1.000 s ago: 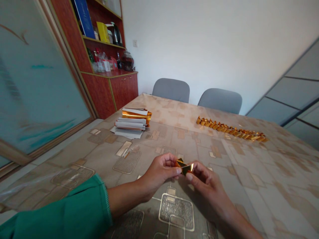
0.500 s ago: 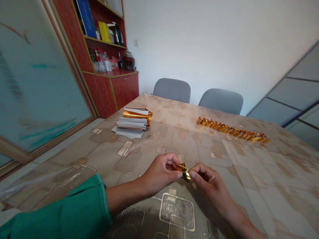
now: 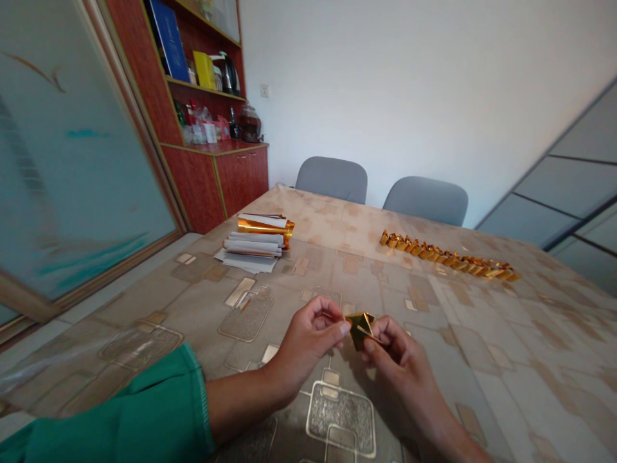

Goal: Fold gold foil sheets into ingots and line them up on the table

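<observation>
Above the near middle of the table, a small folded piece of gold foil paper is held between my two hands. My left hand pinches its left edge between thumb and forefinger. On the other side, my right hand grips its right and lower edge with thumb and fingers. The foil's top shows creased, angled faces. Farther off to the right, a long row of folded gold foil pieces stands close together. At the back left lies a stack of gold and white paper sheets, some of them curled.
A patterned cloth covers the table. Two grey chairs stand at its far side, against a white wall. To the left are a red-brown cabinet with bottles and a kettle, and a frosted glass door.
My fingers have shifted their grip on the foil piece. It has turned, so a broader, angular gold face now shows. The row and the stack stay where they were.
</observation>
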Demonstrator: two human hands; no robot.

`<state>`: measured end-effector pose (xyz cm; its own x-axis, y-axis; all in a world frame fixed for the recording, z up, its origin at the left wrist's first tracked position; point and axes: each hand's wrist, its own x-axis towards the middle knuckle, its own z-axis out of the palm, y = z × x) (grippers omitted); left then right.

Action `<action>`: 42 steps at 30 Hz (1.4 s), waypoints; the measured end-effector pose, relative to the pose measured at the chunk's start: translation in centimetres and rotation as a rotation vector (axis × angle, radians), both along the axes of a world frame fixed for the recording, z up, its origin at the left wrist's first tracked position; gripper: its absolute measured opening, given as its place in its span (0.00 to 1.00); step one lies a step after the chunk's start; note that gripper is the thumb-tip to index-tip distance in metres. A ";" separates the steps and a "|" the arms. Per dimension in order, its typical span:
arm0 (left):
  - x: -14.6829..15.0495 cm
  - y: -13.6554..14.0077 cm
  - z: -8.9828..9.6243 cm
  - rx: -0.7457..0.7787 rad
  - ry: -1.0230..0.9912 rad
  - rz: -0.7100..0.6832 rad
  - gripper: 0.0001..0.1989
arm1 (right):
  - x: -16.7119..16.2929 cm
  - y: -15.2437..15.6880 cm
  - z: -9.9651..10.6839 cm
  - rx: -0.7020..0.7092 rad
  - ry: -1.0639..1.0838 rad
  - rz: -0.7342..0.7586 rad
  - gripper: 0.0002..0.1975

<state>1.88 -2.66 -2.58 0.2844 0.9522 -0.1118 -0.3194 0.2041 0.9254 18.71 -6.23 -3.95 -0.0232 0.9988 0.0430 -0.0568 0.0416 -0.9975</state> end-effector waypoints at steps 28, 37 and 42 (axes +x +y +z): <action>-0.3 0.2 0.1 -0.100 -0.093 -0.321 0.20 | -0.4 -0.7 1.3 -0.083 0.350 0.216 0.25; -0.6 0.9 0.0 -0.106 -0.096 -0.357 0.21 | 0.5 -0.5 0.3 -0.209 0.458 0.207 0.20; -0.6 0.7 0.2 -0.136 -0.073 -0.379 0.21 | 0.2 -0.7 0.8 -0.192 0.398 0.208 0.17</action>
